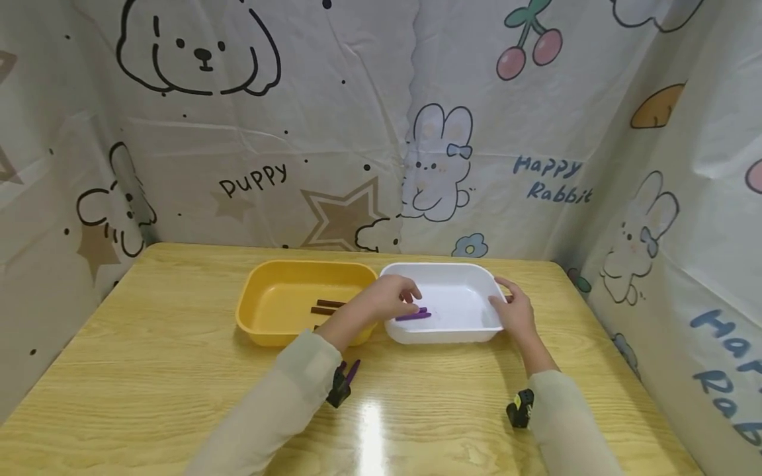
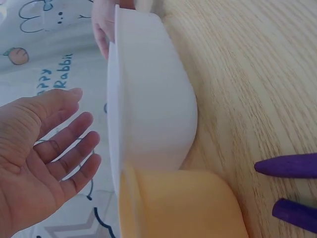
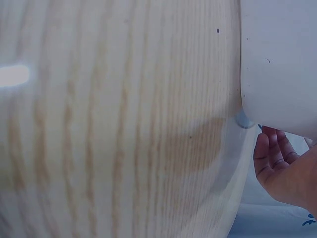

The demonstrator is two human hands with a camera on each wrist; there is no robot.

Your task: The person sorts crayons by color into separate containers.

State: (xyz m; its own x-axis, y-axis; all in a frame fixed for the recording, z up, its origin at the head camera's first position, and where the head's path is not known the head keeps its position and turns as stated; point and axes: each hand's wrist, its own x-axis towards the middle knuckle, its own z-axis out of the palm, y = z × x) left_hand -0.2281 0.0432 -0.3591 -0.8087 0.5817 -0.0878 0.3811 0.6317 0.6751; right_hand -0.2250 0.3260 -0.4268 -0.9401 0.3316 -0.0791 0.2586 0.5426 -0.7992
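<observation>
My left hand (image 1: 389,297) hovers over the left end of the white basin (image 1: 461,336), its fingers loosely bent and apart. The left wrist view shows the same hand (image 2: 49,153) with nothing in its grasp. Below its fingertips, two purple crayons (image 1: 415,317) lie inside the basin. My right hand (image 1: 516,311) holds the basin's right rim, with the thumb at the inner side and the fingers outside. From the right wrist, that hand (image 3: 282,166) appears beside the basin wall (image 3: 280,69).
A yellow basin (image 1: 256,330) stands against the white one on the left, with several dark brown sticks (image 1: 326,307) in it, partly behind my left forearm. Two purple crayons (image 2: 290,166) lie on the wooden table (image 1: 434,410) in front. A printed cloth (image 1: 333,132) hangs behind.
</observation>
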